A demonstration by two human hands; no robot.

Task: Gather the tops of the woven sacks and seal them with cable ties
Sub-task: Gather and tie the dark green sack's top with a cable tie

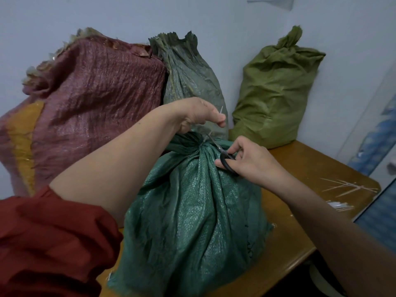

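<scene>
Green and cinched at its bunched neck, the nearest woven sack (192, 211) stands on a wooden table (300, 232). The right hand (255, 161), fingers curled through black scissors (225, 156), sets the blades at the neck, apparently to trim the excess. The left hand (197, 114) pinches the cable tie tail (221, 109) taut above. Spare ties (347, 186) lie to the right. Behind stand a maroon sack (92, 99), a grey-green sack (188, 78) and an olive sack (274, 93) that looks sealed.

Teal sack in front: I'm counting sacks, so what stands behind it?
A grey-green sack, no tie visible on its pleated top; the left hand and the teal sack hide its base.
</scene>
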